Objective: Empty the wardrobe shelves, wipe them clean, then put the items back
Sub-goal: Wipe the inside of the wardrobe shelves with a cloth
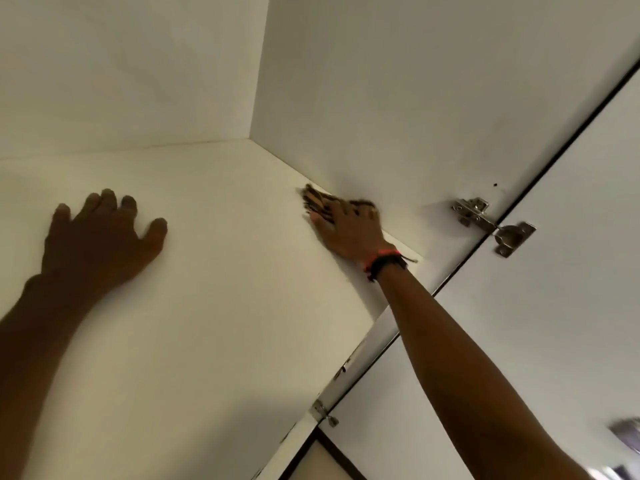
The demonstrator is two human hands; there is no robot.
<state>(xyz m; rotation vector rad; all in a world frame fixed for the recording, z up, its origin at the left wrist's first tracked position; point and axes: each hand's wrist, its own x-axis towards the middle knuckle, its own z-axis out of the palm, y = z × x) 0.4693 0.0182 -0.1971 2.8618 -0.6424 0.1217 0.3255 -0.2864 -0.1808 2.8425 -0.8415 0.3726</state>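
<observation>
Evidently the left hand (100,237) is lying flat on the smooth white wardrobe shelf board (214,289), its grip apart, fingers spread and holding nothing; it is probably bracing the person while they are stretching into the compartment. Behind it the plain white back panel (121,64) is meeting the shelf in a dusty-looking seam. Further right, the brown striped wiping cloth (317,199) is sitting in the corner where the shelf is joining the white side panel (398,116), and the right hand (346,230) is pressing down on it. Its grip is looking flattened over the fabric rather than curled round it, though motion blur is softening the fingers. That placement suggests the wiping step is in hand, with the edge being worked because dirt gathers there. Red and black wristbands (384,263) are circling the right wrist. Beyond, a silver metal cup hinge (491,225) is bridging the side panel and the open white wardrobe door (554,323); it is standing near the cloth's likely path and could be snagging the fabric.
</observation>
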